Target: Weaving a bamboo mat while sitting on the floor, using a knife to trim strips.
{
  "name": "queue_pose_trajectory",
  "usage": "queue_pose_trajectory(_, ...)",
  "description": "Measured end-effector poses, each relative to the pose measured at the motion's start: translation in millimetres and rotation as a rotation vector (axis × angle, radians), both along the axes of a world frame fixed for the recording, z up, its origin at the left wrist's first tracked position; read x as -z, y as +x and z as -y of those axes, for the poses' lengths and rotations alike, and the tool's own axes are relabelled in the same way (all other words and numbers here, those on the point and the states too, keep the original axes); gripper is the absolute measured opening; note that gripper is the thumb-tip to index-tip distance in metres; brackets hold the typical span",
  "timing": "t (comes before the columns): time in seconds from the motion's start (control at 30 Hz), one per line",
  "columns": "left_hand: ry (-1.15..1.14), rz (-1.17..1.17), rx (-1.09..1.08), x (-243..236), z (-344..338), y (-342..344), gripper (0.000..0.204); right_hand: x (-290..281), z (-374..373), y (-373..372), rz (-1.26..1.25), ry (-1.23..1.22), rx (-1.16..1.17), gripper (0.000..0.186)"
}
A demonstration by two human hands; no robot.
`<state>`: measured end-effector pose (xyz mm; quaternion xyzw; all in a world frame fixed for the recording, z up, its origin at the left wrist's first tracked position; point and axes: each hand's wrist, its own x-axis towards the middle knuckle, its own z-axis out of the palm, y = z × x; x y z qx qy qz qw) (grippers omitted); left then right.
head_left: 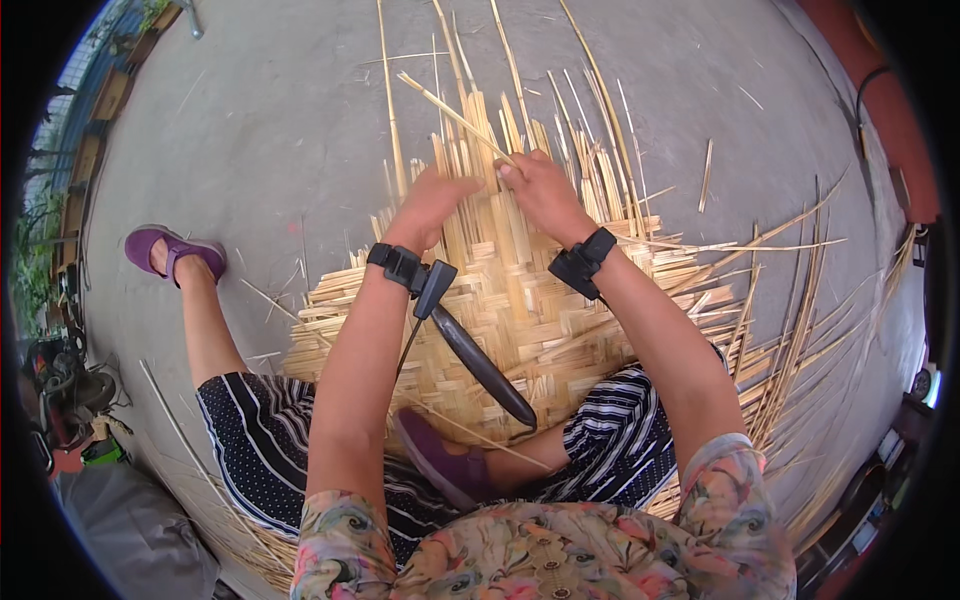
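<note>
A woven mat of pale flat bamboo strips [500,340] lies on the floor in front of me, its loose strip ends fanning out. My right hand [545,195] is closed at the mat's far side, pinching a thin bamboo strip [450,113] that slants up to the left. Across from it, my left hand [432,203] rests over upright strips, one digit stretched toward the right hand. Its other fingers are partly hidden, and I see nothing held in it. A dark, slightly curved tool [485,370] with a rounded end lies on the weave beside my left wrist.
Long thin canes [388,100] stretch away across the grey floor [270,130]. More loose strips [800,330] spread at the right. My legs flank the mat, one purple shoe [175,253] out left and the other [440,460] at its near edge. A grey covered object [140,530] sits lower left.
</note>
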<state>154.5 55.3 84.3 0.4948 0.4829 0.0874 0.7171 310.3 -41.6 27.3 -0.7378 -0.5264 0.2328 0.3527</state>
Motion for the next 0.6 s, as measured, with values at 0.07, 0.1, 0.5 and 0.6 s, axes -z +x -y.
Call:
queue_pose_trajectory(0.07,-0.054,0.035,0.038,15,-11,-5,0.038,-5,-8,7,-0.114,-0.108,-0.017,0.033)
queue_pose_trajectory(0.1,-0.111,0.069,0.080,21,-14,-7,0.041,-10,-12,8,-0.228,-0.220,-0.031,0.032)
queue_pose_trajectory(0.5,0.113,0.352,0.086,39,-8,-22,0.057,-22,-14,14,-0.586,-0.213,-0.049,0.017)
queue_pose_trajectory(0.6,0.145,0.361,0.126,39,-7,-19,0.060,-17,-25,37,0.137,-0.140,-0.407,0.022)
